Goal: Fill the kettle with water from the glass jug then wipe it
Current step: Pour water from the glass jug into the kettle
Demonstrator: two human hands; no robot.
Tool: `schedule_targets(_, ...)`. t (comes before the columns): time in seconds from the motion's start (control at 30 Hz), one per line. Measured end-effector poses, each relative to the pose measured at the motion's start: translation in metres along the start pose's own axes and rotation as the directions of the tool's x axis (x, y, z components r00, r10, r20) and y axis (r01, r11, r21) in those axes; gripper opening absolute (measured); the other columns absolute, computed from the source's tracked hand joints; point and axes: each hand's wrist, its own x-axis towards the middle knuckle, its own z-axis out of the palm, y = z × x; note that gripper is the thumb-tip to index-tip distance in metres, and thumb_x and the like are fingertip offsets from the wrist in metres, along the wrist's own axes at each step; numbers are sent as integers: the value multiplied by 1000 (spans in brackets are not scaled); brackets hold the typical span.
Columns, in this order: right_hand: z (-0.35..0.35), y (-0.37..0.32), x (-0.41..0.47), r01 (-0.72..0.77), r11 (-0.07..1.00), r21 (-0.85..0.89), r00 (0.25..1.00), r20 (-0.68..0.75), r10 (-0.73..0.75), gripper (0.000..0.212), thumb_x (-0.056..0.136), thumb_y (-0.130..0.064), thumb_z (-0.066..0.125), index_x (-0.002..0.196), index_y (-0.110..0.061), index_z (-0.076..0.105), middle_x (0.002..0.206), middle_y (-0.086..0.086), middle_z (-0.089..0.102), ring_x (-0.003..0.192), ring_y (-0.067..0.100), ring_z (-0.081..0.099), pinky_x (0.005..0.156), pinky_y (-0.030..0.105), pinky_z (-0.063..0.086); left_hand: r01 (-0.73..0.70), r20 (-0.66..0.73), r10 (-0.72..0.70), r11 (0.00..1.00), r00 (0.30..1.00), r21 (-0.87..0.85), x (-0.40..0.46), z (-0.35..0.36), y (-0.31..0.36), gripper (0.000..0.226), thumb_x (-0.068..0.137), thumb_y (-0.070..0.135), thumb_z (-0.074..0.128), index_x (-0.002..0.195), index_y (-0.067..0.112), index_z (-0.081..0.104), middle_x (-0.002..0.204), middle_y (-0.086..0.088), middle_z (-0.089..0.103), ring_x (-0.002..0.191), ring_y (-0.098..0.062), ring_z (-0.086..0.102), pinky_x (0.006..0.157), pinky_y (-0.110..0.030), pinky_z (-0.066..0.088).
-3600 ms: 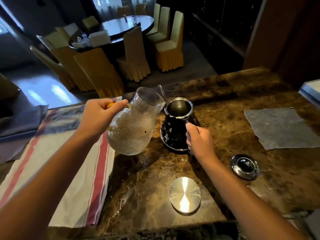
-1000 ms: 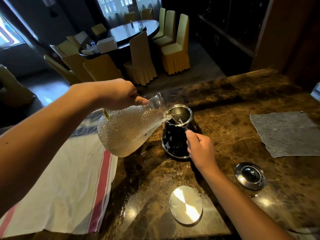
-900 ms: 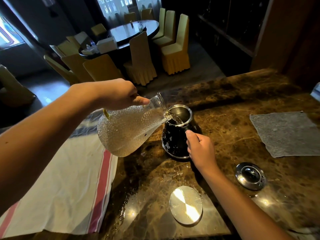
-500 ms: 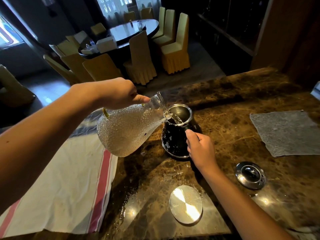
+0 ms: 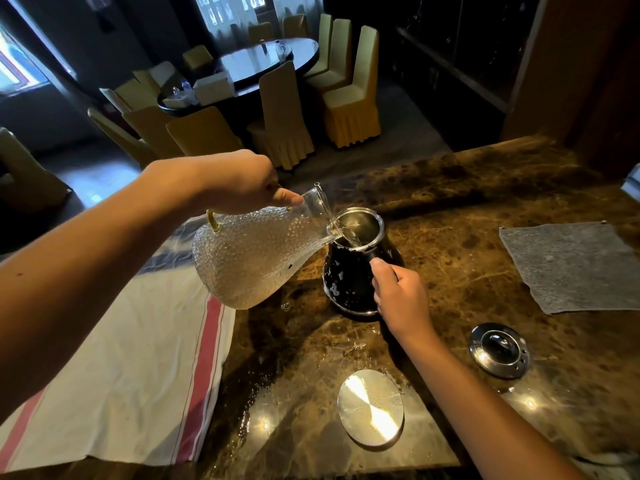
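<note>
A black kettle (image 5: 346, 282) with a steel rim stands open on the brown marble counter (image 5: 460, 271). My right hand (image 5: 398, 299) grips its handle on the near right side. My left hand (image 5: 239, 183) holds the textured glass jug (image 5: 252, 258) by its handle, tipped steeply to the right with its spout over the kettle's mouth. A thin stream of water runs from the spout into the kettle. The grey wiping cloth (image 5: 571, 265) lies flat at the right.
A white towel with red stripes (image 5: 121, 375) covers the counter's left side. A round metal disc (image 5: 370, 410) lies near the front edge, and a kettle lid with a knob (image 5: 498, 349) lies at the right. Water drops spot the counter near the kettle. Chairs surround a dining table behind.
Over 3.6 s the jug went from nearly upright to steeply tipped and water began flowing into the kettle. In the last second the pour holds steady; my right hand has not moved.
</note>
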Motion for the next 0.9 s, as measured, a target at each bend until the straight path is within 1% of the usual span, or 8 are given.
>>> schedule_targets(0.17, 0, 1, 2, 4, 1000, 2, 1000, 7, -4, 54, 92, -56, 52, 52, -23, 38, 51, -1, 35, 51, 23, 32, 54, 43, 28, 10, 6, -10, 1000, 1000, 18, 1, -1, 1, 75, 72, 78, 34, 80, 9, 62, 78, -11, 66, 71, -22, 62, 60, -31, 47)
schedule_targets(0.27, 0, 1, 1, 4, 1000, -4, 1000, 11, -4, 53, 92, -56, 51, 52, -22, 39, 51, 0, 36, 51, 23, 33, 55, 43, 28, 7, 10, -7, 1000, 1000, 12, 1, -2, 1, 80, 70, 80, 33, 83, 7, 64, 79, -12, 67, 73, -25, 64, 65, -34, 50)
schedule_targets(0.37, 0, 0, 1, 5, 1000, -11, 1000, 9, -5, 53, 91, -56, 51, 52, -22, 38, 51, -1, 36, 51, 22, 33, 55, 42, 28, 0, 13, 0, 1000, 1000, 15, 0, -2, 2, 79, 69, 80, 32, 81, 8, 62, 77, -11, 65, 73, -25, 63, 67, -35, 51)
schedule_targets(0.5, -1, -1, 1, 8, 1000, -24, 1000, 10, -8, 52, 91, -56, 50, 53, -22, 39, 50, -2, 36, 50, 21, 34, 55, 41, 28, 7, 7, -8, 999, 1000, 32, 1, -3, 4, 82, 71, 80, 32, 86, 6, 65, 81, -11, 66, 76, -26, 65, 72, -37, 54)
schedule_targets(0.6, -1, -1, 0, 8, 1000, -17, 1000, 12, -8, 53, 91, -56, 50, 53, -20, 39, 49, -2, 36, 50, 21, 34, 55, 41, 28, 15, 6, -16, 999, 1000, 44, 0, -3, 5, 84, 71, 80, 32, 88, 5, 66, 80, -11, 66, 76, -26, 65, 70, -36, 54)
schedule_targets(0.7, -1, -1, 0, 12, 1000, -18, 1000, 12, -12, 57, 91, -56, 50, 54, -14, 36, 51, 0, 37, 51, 22, 35, 55, 42, 28, 17, 1, -17, 999, 1000, 41, -1, -4, 6, 85, 71, 80, 32, 87, 4, 66, 78, -11, 66, 72, -25, 64, 67, -36, 53)
schedule_targets(0.83, -1, -1, 0, 18, 1000, -18, 1000, 15, -18, 56, 91, -56, 50, 54, -16, 36, 51, 3, 35, 51, 23, 33, 55, 43, 28, 42, 2, -42, 999, 999, 1, -3, -5, 9, 86, 75, 80, 30, 81, 2, 65, 70, -9, 59, 63, -22, 56, 62, -33, 50)
schedule_targets(0.9, -1, -1, 0, 24, 999, -23, 1000, 19, -24, 59, 92, -56, 49, 55, -12, 35, 52, 4, 36, 51, 24, 34, 55, 43, 29, 50, 0, -50, 999, 999, 2, -4, -5, 11, 86, 75, 79, 30, 80, 1, 65, 69, -8, 58, 62, -22, 55, 63, -34, 50)
